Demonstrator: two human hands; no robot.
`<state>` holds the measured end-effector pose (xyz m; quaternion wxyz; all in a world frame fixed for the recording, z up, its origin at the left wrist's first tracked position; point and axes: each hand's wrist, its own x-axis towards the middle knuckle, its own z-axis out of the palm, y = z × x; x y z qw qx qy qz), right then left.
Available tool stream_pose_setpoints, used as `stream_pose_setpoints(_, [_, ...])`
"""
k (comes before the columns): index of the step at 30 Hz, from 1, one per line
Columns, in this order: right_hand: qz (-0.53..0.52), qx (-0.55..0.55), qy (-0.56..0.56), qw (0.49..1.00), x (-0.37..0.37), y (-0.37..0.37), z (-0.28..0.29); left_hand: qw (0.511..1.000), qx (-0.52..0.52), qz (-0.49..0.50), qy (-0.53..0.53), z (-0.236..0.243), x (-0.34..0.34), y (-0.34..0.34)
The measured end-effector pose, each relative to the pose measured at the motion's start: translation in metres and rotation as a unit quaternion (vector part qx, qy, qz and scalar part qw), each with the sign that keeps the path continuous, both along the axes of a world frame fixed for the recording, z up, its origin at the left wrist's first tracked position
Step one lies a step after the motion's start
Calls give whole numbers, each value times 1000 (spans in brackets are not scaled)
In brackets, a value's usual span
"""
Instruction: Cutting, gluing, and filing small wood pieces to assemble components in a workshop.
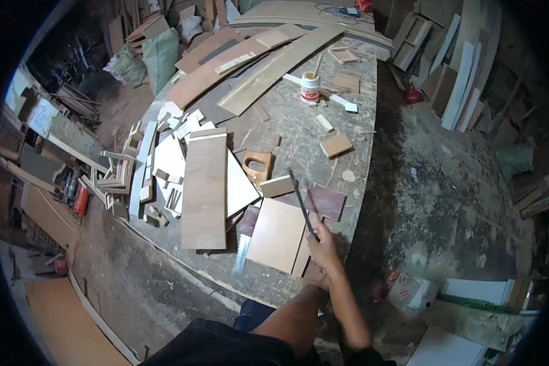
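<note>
My right hand (pixel 324 249) is closed around the lower end of a long, thin dark bar (pixel 299 198), possibly a file, which slants up and away to the left. Below the right wrist, my left hand (pixel 315 277) is close to the near edge of a narrow wood strip (pixel 301 251); its fingers are mostly hidden. Left of that strip lies a square light wooden board (pixel 276 236). A small wood block (pixel 277 186) stands at its far edge, and a dark reddish sheet (pixel 327 202) lies to the right.
A handsaw (pixel 257 168) lies partly under a long brown board (pixel 204 189), its toothed blade showing nearer me. White offcuts (pixel 168 160) are piled on the left. Farther back stand a white tub (pixel 310 89) and long planks (pixel 280 70). The table's right edge borders the floor.
</note>
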<state>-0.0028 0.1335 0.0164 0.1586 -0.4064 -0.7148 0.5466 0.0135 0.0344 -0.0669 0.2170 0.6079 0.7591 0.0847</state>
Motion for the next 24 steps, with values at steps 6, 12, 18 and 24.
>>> stream_pose_setpoints(6, [23,4,162,987,-83,33,11,996,70,33,-37,-18,-1,-1])
stream_pose_setpoints(12, [112,288,3,951,-166,62,24,993,41,67,-94,-8,7,12])
stream_pose_setpoints(18, [293,409,-87,860,-270,80,-7,985,145,87,-21,16,-5,2])
stream_pose_setpoints(24, [294,365,-217,857,-304,101,-51,956,47,173,-233,69,-16,7])
